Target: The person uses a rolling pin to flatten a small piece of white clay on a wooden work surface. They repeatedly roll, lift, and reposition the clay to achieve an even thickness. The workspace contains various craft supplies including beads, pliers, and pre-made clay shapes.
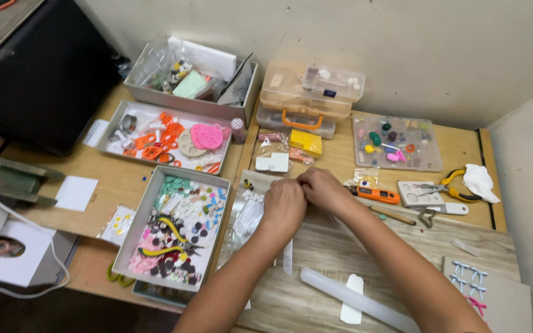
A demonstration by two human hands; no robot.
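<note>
Two hands meet over the middle of the worktop (118, 179), knuckles up: left hand (282, 206) and right hand (323, 190) are touching, fingers curled inward on something tiny between them. The item is hidden, so I cannot tell whether either grip is closed on it.

Risk, as a judgement: a small piece could slip and get lost in clutter, since the hands sit right beside the plastic bags (248, 216) and the open bead tray (177, 228) stands near the left forearm, where an elbow nudge could spill it.

Around, big to small: black case (38, 74) far left, wood board (365, 246) under the arms, stacked clear boxes (309, 95), tray of orange cutters (168, 135), clear compartment box (396, 142), white rolling rod (353, 299), yellow pliers (458, 185), orange knife (374, 195) just beside the right wrist.
</note>
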